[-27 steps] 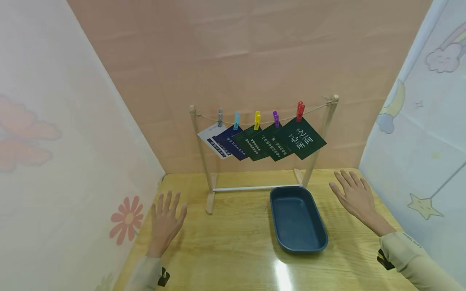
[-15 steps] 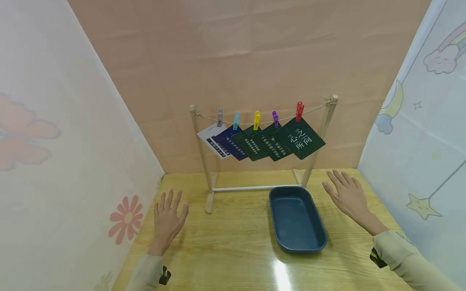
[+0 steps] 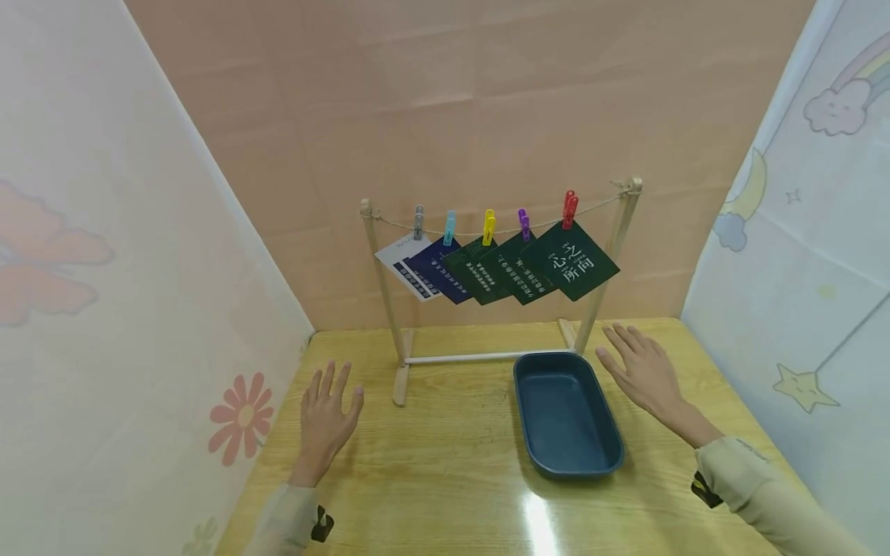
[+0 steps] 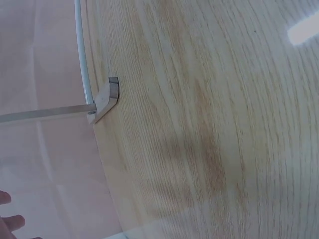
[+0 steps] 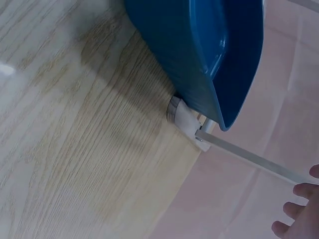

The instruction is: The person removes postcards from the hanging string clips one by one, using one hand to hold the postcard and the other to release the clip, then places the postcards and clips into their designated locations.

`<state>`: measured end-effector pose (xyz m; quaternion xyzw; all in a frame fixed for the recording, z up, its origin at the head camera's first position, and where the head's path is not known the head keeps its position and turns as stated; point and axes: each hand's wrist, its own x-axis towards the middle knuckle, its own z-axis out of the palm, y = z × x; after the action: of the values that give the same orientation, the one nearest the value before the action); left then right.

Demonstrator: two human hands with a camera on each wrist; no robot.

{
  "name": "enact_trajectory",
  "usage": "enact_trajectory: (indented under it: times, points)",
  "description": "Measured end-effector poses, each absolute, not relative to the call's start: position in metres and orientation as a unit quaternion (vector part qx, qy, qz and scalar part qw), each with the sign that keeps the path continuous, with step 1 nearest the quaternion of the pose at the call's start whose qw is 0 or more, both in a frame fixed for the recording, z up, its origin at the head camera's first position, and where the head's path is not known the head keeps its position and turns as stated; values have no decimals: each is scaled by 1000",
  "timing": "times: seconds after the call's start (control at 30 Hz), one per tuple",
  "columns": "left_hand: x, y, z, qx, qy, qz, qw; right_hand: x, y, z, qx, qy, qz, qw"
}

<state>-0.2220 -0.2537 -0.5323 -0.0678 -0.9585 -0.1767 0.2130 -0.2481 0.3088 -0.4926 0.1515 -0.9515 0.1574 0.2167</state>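
My left hand (image 3: 325, 421) hovers over the left of the table, fingers spread and holding nothing. On the other side my right hand (image 3: 643, 374), likewise bare with straight fingers, is just right of a dark blue tray (image 3: 566, 417). Behind them a wooden rack (image 3: 388, 289) carries a string with several cards clipped along it. From left to right hang a white card (image 3: 399, 251), a navy card (image 3: 445, 274) and several green ones, the rightmost a green card (image 3: 573, 262) under a red clothespin (image 3: 570, 210). Fingertips (image 5: 294, 209) show at the right wrist view's edge.
The tray stands in front of the rack's right foot (image 5: 187, 119), close to it. A white crossbar (image 3: 487, 357) joins the rack's feet low over the wooden table (image 3: 445, 494). Cloth walls (image 3: 445, 100) enclose the back and both sides.
My right hand has moved left, closer to the tray and rack. The left hand has shifted slightly right. Cards, clothespins and tray stay in place; the head view shifts a little.
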Motion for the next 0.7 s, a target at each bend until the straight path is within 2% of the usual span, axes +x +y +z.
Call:
enact_trajectory:
  times: [0.7]
  points:
    - [-224, -245, -530, -75, -957, -189, 205, -255, 275, -498, 173, -938, 170, 246]
